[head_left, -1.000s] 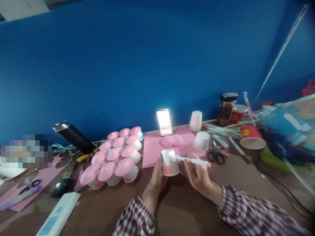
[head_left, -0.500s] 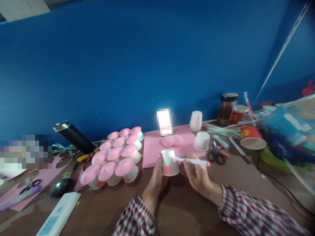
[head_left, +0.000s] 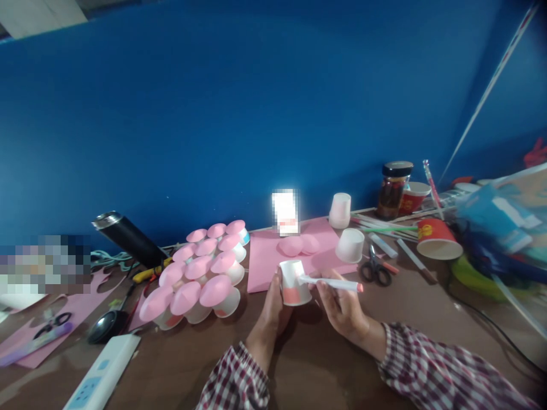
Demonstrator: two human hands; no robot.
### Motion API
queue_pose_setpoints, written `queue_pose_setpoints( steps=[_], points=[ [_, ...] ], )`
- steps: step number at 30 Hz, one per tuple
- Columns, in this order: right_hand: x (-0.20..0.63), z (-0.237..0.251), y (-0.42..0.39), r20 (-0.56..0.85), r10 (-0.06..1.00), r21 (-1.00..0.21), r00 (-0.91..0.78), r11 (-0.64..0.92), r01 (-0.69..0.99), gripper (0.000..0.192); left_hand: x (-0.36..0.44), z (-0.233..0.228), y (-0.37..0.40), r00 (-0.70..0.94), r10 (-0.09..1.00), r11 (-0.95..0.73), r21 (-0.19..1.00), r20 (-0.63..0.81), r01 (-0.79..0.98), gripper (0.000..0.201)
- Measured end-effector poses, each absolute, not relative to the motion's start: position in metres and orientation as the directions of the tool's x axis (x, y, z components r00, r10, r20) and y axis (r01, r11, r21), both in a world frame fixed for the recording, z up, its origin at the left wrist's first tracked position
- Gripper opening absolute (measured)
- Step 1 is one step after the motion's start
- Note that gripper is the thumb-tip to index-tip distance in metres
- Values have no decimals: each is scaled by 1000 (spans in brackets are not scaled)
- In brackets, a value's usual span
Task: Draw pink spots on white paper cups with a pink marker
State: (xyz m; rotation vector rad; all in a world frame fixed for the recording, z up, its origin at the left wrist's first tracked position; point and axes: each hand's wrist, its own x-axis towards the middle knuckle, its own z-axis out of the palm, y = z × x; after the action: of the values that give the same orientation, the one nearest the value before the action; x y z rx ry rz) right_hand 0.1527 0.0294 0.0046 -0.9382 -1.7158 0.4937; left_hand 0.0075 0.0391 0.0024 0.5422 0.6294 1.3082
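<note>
My left hand (head_left: pixel 273 307) grips a white paper cup (head_left: pixel 294 280) from its left side; the cup is upside down and has a coral-coloured patch low on its side. In my right hand (head_left: pixel 342 304) is a white marker pen (head_left: pixel 335 283) with a coral end, held between thumb and fingers. Its tip touches the upper right of the cup's side. Just behind lie pink paper discs (head_left: pixel 294 246) on a pink sheet (head_left: pixel 262 267). Another upturned white cup (head_left: pixel 350 246) stands right of the discs.
On the left are several cups topped with pink paper cones (head_left: pixel 186 297), a black flask (head_left: pixel 128 239), a power strip (head_left: pixel 102 370) and a computer mouse (head_left: pixel 107 326). On the right sit scissors (head_left: pixel 375 272), a lidded jar (head_left: pixel 391 193) and a red cup (head_left: pixel 436 238). A blue wall (head_left: pixel 256 114) rises behind.
The pen's tip has shifted very slightly left and down on the cup, its coral end dipping a little. The left hand and cup stay where they were.
</note>
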Motion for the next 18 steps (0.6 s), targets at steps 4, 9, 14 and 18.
queue_pose_setpoints(
  steps=[4,9,14,18],
  points=[
    [152,5,30,622,773,-699,-120,618,360,23,9,7,38,155,985,163,703,-76,-693,38],
    [152,7,30,634,765,-689,-111,624,368,23,8,7,38,185,981,170,722,-59,-671,44],
    [154,9,31,629,770,-695,-107,619,366,26,6,-2,41,219,968,241,683,-120,-690,52],
    [154,8,32,643,761,-693,-90,627,356,23,5,-5,43,207,973,218,669,-97,-711,52]
  ],
)
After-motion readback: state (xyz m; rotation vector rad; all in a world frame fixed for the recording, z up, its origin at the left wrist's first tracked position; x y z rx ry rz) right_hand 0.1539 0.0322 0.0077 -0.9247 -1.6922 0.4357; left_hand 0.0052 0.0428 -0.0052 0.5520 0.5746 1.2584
